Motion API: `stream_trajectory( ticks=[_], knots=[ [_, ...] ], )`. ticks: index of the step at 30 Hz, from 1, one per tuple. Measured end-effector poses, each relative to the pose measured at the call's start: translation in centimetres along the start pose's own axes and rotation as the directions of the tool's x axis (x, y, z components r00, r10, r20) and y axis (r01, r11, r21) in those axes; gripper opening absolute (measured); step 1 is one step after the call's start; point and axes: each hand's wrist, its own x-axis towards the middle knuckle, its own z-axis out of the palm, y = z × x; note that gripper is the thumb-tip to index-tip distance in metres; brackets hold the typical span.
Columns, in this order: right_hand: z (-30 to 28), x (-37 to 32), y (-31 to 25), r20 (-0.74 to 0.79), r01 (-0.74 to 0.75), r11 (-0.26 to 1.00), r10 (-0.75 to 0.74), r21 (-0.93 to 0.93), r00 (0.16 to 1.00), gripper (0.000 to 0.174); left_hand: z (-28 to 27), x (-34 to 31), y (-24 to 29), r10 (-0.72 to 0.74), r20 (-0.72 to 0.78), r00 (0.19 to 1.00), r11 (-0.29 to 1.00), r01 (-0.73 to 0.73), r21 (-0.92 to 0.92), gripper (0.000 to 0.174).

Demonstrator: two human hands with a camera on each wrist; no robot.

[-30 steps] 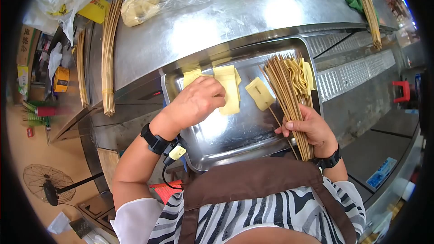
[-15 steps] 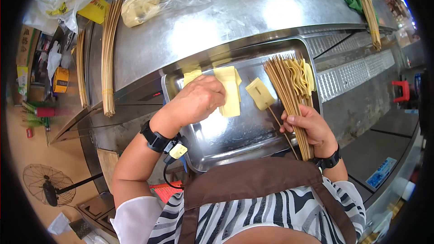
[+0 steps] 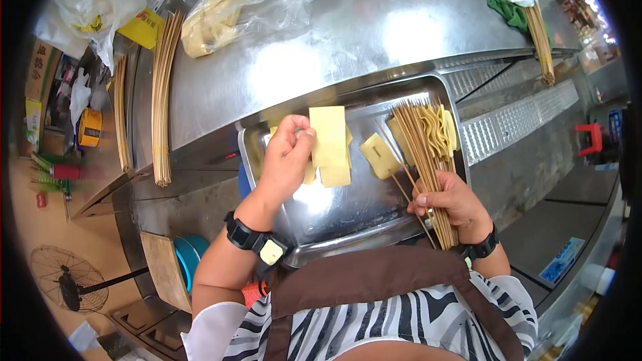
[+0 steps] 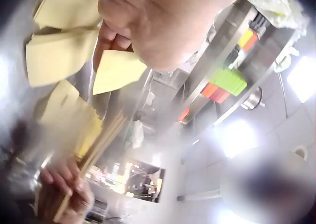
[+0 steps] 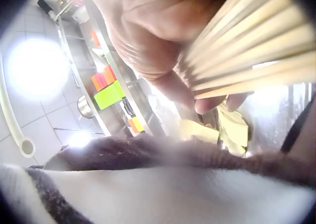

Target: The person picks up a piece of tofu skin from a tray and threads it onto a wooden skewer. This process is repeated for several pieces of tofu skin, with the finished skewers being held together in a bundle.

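Note:
In the head view my left hand [image 3: 284,160] pinches a flat yellow tofu sheet [image 3: 328,135] by its left edge, above more sheets in a metal tray [image 3: 314,232]. In the left wrist view a corner of a tofu sheet [image 4: 117,71] shows below the fingers. My right hand [image 3: 451,202] grips a thick bundle of bamboo skewers [image 3: 422,154], tips pointing away from me. One skewer, angled out from the bundle, carries a folded tofu piece [image 3: 379,156]. Wavy threaded tofu sheets [image 3: 436,128] lie at the bundle's right. The right wrist view shows the skewers [image 5: 256,41] close up.
Behind the tray is a steel counter [image 3: 348,33] with a plastic bag of tofu sheets [image 3: 217,23]. Bundled skewers [image 3: 165,100] lie over its left edge, another bundle [image 3: 540,43] at far right. A fan [image 3: 70,281] stands at lower left.
My left hand has turned and lifted a tofu sheet, which now shows flat beside the thumb. A second skewer now angles out of the bundle at my right hand. The head view has shifted slightly.

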Motion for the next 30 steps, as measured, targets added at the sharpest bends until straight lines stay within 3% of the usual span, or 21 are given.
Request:
stream_trajectory(
  ticks=[1,2,5,11,13,30],
  knots=[
    [0.1,-0.1,-0.2,0.001,0.006,1.0,-0.006,-0.006,1.0,0.012,0.5,0.1,-0.2,-0.047,-0.046,0.998,0.96,0.033,-0.279,0.012],
    [0.3,-0.1,-0.3,-0.003,-0.003,1.0,0.003,-0.016,1.0,0.012,1.0,0.1,0.0,-0.12,-0.083,0.989,0.939,0.086,-0.332,0.012],
    [0.5,-0.2,-0.4,-0.008,-0.011,0.999,0.01,-0.046,1.0,0.013,2.7,0.5,-0.5,-0.156,-0.086,0.984,0.868,0.095,-0.488,0.016],
    [0.8,-0.3,-0.6,-0.004,-0.025,0.997,0.025,-0.078,1.0,0.016,4.9,1.6,-0.4,-0.101,-0.148,0.984,0.902,0.028,-0.43,0.017],
    [0.6,-0.2,-0.4,0.015,-0.011,0.996,0.012,-0.094,1.0,0.017,5.6,1.8,0.1,-0.044,-0.204,0.978,0.873,-0.062,-0.484,0.02],
    [1.5,-0.3,-0.8,-0.087,-0.055,0.988,0.043,-0.146,0.995,0.02,6.1,1.1,0.9,0.175,-0.152,0.973,0.926,-0.215,-0.31,0.026]
  ],
)
